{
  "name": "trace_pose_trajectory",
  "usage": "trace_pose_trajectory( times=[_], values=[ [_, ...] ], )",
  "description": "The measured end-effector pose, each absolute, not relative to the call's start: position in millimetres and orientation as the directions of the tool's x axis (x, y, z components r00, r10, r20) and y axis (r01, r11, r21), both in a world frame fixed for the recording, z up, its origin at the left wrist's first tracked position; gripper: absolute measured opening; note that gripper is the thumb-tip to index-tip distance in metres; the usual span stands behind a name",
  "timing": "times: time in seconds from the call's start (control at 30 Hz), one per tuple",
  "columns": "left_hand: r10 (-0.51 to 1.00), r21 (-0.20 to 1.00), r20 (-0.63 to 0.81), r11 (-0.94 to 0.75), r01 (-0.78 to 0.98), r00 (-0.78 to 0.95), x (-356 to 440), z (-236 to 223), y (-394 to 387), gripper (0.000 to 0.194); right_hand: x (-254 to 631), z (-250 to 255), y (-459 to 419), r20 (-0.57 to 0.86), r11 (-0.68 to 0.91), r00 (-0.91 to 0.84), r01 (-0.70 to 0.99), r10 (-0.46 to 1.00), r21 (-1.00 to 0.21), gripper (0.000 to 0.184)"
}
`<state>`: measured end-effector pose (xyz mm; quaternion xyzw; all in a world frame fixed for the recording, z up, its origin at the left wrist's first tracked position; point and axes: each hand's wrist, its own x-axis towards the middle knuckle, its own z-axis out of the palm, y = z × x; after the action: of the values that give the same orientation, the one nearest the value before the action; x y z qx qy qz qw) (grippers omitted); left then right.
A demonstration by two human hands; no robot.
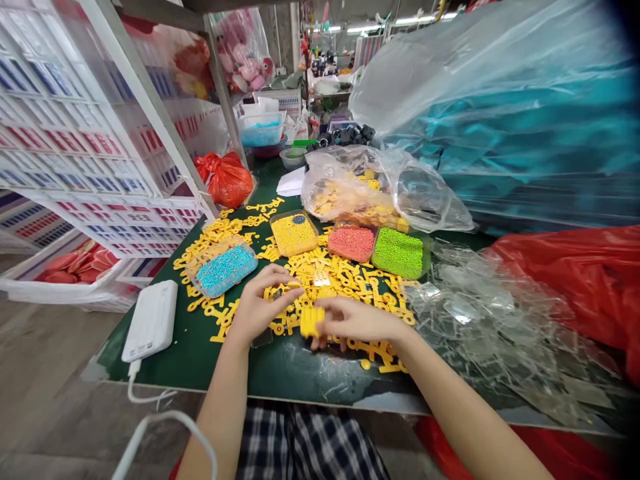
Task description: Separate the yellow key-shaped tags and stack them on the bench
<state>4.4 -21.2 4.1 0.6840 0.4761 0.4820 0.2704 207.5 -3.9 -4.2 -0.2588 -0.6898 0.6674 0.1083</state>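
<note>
Yellow ribbed plastic block held between two bare hands

Right hand, fingers curved, grips the block; left hand, half closed, pinches a small yellow piece. Loose yellow plastic shapes surround the block on the green table; beyond it sit clear trays of blue beads, yellow beads, coral beads and green beads.

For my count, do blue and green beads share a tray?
No, the blue beads lie in a separate tray from the green beads.

Yellow pieces blurred inside plastic bag
</note>
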Motion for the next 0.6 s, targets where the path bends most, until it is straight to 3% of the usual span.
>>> trace_pose_trajectory(
  times=[0.07,0.1,0.17,0.37,0.6],
  values=[
    [0.924,0.872,0.380,-0.345,0.348,-0.037,3.9,2.5,-22.1,0.027,207.1,1.8,-10.3,-0.255,0.190,-0.918,0.321,0.304,-0.928,0.021],
    [0.932,0.888,0.357,-0.315,0.336,-0.069,4.3,1.6,-22.3,0.028,205.8,3.6,-13.3,-0.276,0.288,-0.922,0.352,0.273,-0.891,0.024],
    [0.953,0.908,0.294,-0.255,0.333,-0.072,6.7,0.7,-22.8,0.028,202.0,5.2,-17.8,-0.295,0.395,-0.895,0.417,0.335,-0.818,0.026],
    [0.977,0.891,0.206,-0.211,0.401,0.056,18.1,4.9,-25.8,0.028,198.0,-0.7,-15.6,-0.212,0.471,-0.782,0.542,0.587,-0.696,0.017],
    [0.981,0.856,0.171,-0.192,0.480,0.089,17.3,6.2,-25.9,0.035,201.7,-11.1,-11.7,-0.112,0.570,-0.816,0.487,0.568,-0.662,0.007]
  ],
)
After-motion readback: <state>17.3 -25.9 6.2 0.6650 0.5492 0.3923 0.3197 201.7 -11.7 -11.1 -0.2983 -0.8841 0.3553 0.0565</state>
